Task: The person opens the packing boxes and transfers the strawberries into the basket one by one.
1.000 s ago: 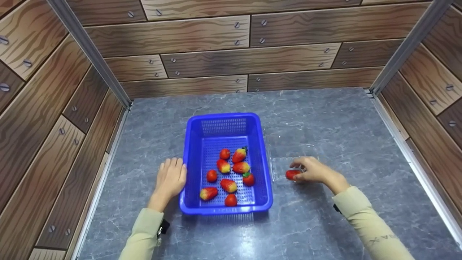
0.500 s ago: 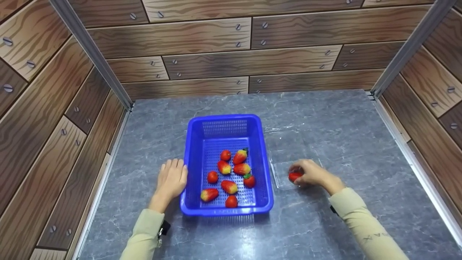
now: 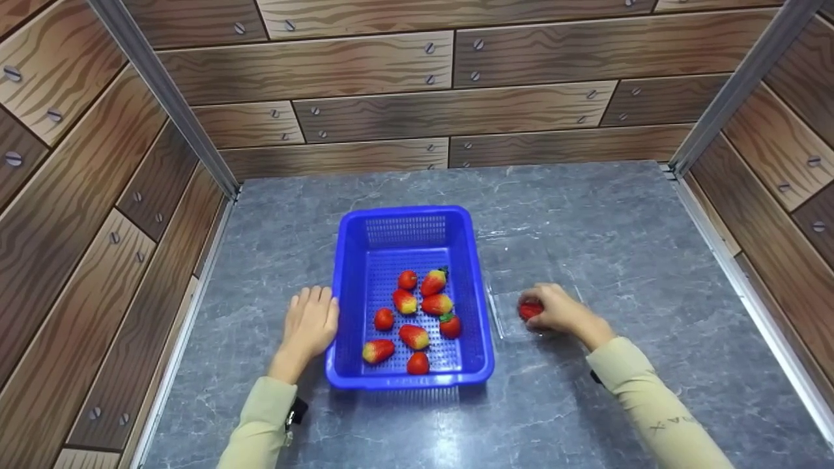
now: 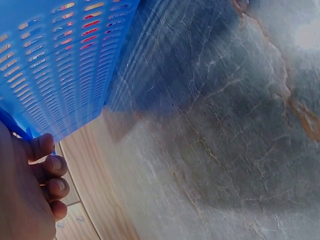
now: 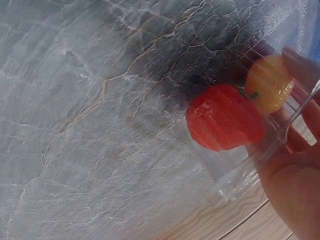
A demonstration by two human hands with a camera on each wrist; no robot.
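My left hand holds the left rim of a blue plastic basket. In the left wrist view its curled fingers show beside the slotted basket wall. Inside the basket lie several red strawberries, some with yellow ends, such as the strawberry near the front. To the right, my right hand reaches into a clear plastic box and grips a red strawberry. The right wrist view shows this red fruit through the clear wall, with a yellow fruit against it by the fingers.
Behind the box's near part lies a further clear plastic section, faint against the grey marbled tabletop. Wood-patterned panels enclose the back and both sides, with metal posts in the corners.
My right hand has closed around the strawberry, which shifted slightly within the clear box. The clear box itself has moved a little. My left hand stays at the basket rim.
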